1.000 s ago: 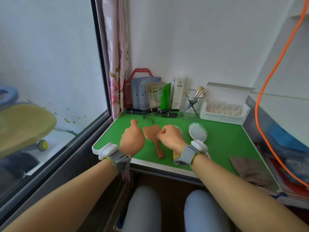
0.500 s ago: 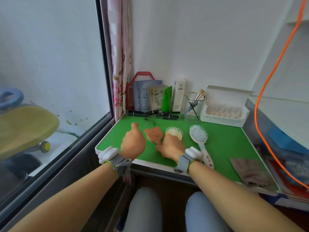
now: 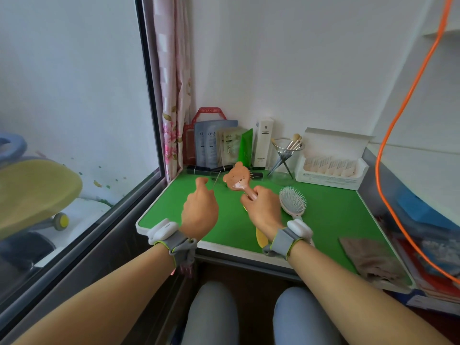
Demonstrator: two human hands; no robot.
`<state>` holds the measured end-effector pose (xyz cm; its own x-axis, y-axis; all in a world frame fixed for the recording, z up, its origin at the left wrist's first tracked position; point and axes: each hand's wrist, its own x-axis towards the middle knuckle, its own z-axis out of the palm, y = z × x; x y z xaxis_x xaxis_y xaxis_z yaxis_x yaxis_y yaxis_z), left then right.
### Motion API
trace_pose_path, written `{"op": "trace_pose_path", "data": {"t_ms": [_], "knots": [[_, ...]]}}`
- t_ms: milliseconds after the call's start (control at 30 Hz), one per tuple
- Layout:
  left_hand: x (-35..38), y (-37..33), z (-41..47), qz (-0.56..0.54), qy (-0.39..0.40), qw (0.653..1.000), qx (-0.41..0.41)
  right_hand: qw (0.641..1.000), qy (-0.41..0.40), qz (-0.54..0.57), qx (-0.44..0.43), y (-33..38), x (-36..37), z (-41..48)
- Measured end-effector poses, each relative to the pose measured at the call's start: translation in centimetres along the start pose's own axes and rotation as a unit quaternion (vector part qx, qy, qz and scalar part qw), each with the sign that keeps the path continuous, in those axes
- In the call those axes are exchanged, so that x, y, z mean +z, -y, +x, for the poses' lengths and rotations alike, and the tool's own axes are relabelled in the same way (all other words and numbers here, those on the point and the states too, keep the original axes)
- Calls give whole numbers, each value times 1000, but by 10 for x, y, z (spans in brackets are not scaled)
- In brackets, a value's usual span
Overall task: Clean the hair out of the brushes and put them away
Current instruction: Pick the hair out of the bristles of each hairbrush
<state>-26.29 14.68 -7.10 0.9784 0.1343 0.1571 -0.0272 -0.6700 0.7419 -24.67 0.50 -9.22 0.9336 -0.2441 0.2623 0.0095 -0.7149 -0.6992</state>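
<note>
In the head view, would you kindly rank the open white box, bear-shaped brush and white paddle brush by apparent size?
1. open white box
2. bear-shaped brush and white paddle brush: look alike, handles partly hidden.

Single head view — forward-down, near the green table [image 3: 331, 215]
</note>
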Motion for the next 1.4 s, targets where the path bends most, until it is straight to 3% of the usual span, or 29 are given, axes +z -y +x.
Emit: {"op": "trace_pose_path", "data": {"t_ms": [300, 633, 767, 900, 1400], "knots": [[8, -4, 3, -21, -4, 1000, 16, 998, -41, 45, 5, -6, -6, 6], [14, -6, 3, 4, -20, 997, 71, 996, -22, 92, -2, -9, -4, 13], [19, -4, 0, 51, -36, 990, 126, 959, 19, 260, 114, -8, -1, 16], [26, -3, -5, 79, -35, 982, 169, 916, 49, 360, 169, -6, -2, 14], [33, -11, -1, 90, -28, 986, 136, 894, 89, 401, 176, -4, 6, 1]]}}
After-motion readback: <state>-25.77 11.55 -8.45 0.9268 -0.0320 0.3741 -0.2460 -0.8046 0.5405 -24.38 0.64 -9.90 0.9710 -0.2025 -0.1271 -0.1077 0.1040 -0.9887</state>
